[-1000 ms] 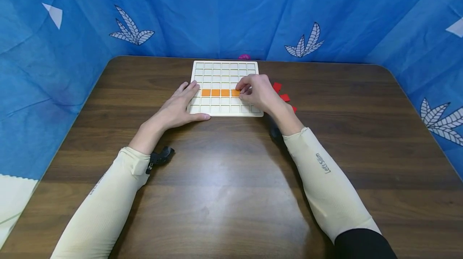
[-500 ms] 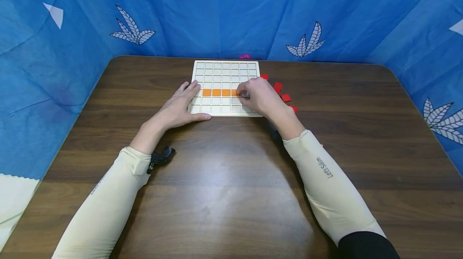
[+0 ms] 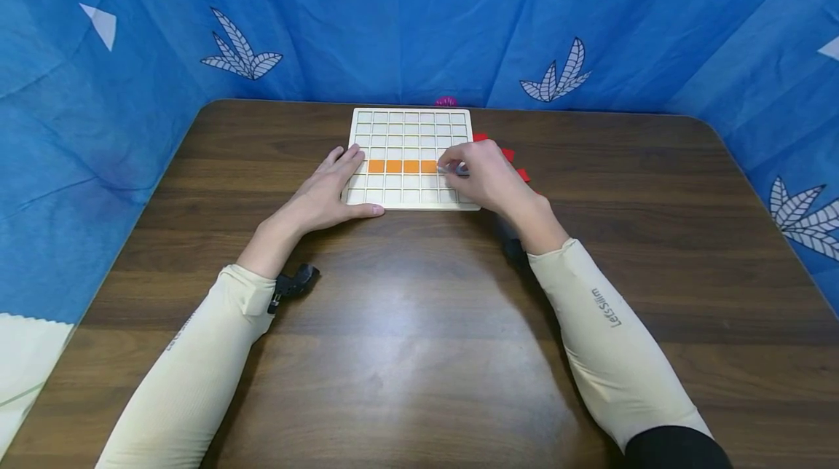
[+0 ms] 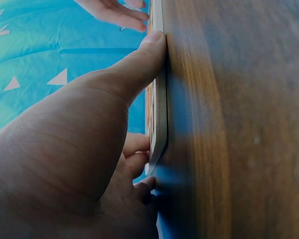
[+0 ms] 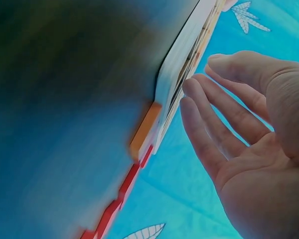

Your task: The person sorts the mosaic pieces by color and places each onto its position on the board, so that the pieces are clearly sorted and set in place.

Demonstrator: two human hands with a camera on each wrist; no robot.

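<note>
Left hand [image 3: 317, 194] splayed against the white board [image 3: 411, 197], right hand [image 3: 486, 175] loosely bent beside orange tiles [image 3: 394, 167] (neither gripping anything)

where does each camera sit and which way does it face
Head: worn on the head, facing forward and down at the grid board; left grip, right grip and both forearms show.
Left wrist: worn there, facing along the left grip to the grid board's edge; part of the right grip shows beyond.
Right wrist: worn there, facing the grid board past the right grip, whose palm shows; red tiles lie beside the board.
Shared: head and right wrist both show red tiles.
</note>
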